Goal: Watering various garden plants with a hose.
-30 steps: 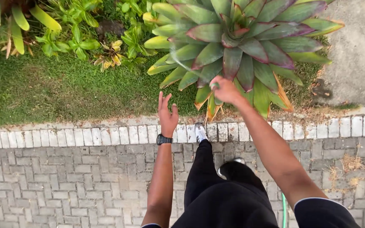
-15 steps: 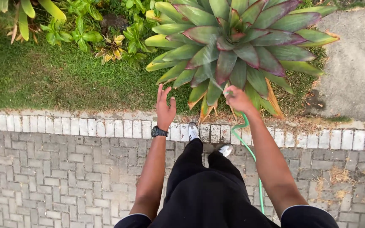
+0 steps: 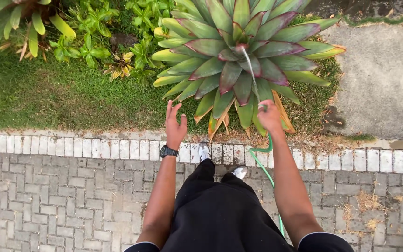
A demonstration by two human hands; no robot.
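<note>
My right hand [image 3: 270,116] is closed around the end of a thin green hose [image 3: 263,167], which loops down past my right leg. A thin jet of water [image 3: 249,70] leaves the hose and lands in the middle of a large green and purple bromeliad [image 3: 239,56] in the grass bed. My left hand [image 3: 174,124], with a black wristwatch on the wrist, hangs in the air with its fingers spread and holds nothing. It hovers over the edge of the grass, left of the plant.
I stand on grey brick paving [image 3: 61,200], my shoes at a border of pale bricks [image 3: 94,148]. Behind it lie grass [image 3: 47,100] and small leafy plants [image 3: 89,44]. A concrete slab [image 3: 383,74] lies at the right.
My right hand moved right and down, and the water jet swung from the plant's left leaves to its centre. The view shifted, so the plant sits further left. My left hand stayed spread.
</note>
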